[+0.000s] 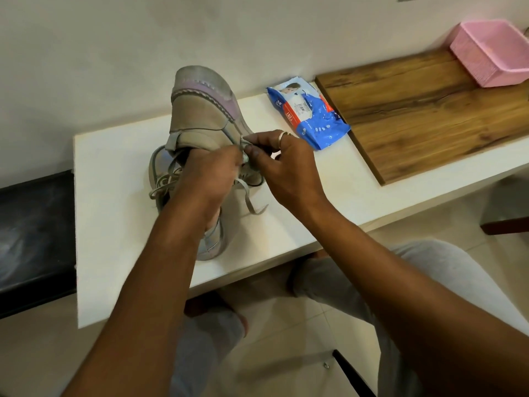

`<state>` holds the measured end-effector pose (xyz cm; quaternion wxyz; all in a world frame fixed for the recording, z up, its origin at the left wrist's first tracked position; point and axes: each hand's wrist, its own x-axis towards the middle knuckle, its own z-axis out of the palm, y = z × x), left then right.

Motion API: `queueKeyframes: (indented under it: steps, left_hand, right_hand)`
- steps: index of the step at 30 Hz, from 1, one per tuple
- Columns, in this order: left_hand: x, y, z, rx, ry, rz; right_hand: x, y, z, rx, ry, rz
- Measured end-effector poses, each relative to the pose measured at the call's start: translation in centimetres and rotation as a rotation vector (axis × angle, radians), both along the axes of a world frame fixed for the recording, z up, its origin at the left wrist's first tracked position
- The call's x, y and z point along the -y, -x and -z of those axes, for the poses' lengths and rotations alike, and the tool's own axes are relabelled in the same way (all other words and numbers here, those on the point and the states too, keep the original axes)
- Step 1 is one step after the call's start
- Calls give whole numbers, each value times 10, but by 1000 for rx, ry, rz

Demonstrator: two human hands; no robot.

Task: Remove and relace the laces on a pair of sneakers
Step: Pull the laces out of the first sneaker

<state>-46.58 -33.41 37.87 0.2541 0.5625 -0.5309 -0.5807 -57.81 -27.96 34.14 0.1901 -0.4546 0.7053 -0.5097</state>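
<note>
A beige sneaker with lilac trim (200, 110) is tipped up on end over the white table (114, 224), its toe pointing away from me. My left hand (209, 176) grips the shoe at its opening and pinches the grey lace (249, 200) near the eyelets. My right hand (286, 164), a ring on one finger, pinches the same lace right beside the left fingertips. A loose end of the lace trails down onto the table. A second sneaker (160, 179) lies flat underneath, mostly hidden by my left forearm, with its laces showing at the left.
A blue plastic packet (309, 116) lies just right of my hands. Further right, a wooden board (415, 116) carries a pink basket (492, 53). A black seat (34, 239) stands at the table's left. My knees are below the front edge.
</note>
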Motion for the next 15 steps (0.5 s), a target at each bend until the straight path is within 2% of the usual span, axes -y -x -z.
queueKeyframes:
  steps: [4, 8, 10, 15]
  left_hand:
    - [-4, 1, -4, 22, -60, 69]
    - [4, -5, 1, 49, -31, 134]
    - [4, -6, 1, 37, -21, 141]
    - [-3, 0, 2, -80, -89, 59]
  right_hand:
    - [2, -7, -7, -70, 157, -44]
    - [-4, 0, 13, 5, -20, 27]
    - [-5, -2, 11, 51, -35, 39]
    - [2, -12, -13, -24, 157, -44]
